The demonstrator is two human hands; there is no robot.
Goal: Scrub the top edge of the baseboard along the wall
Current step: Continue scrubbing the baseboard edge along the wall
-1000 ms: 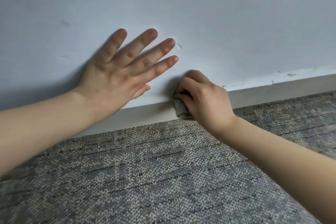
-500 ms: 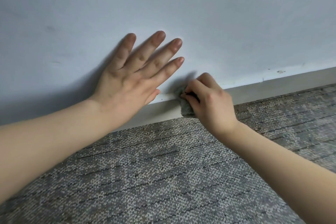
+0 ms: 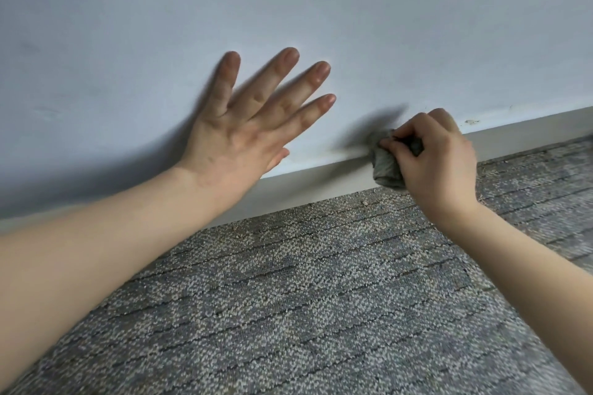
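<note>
right hand (image 3: 439, 160) curled round bunched grey cloth (image 3: 386, 167), pressed against baseboard (image 3: 321, 184) top edge at foot of wall (image 3: 353, 9). left hand (image 3: 247, 131) flat on wall, fingers spread. grey carpet (image 3: 305, 298) below.

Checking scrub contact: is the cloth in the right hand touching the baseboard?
Touching. The head view shows the cloth, gripped by the right hand, draped over the baseboard top edge with no gap.

Perhaps an office: grey carpet tiles (image 3: 305, 298), plain wall (image 3: 353, 9), baseboard (image 3: 321, 179)
</note>
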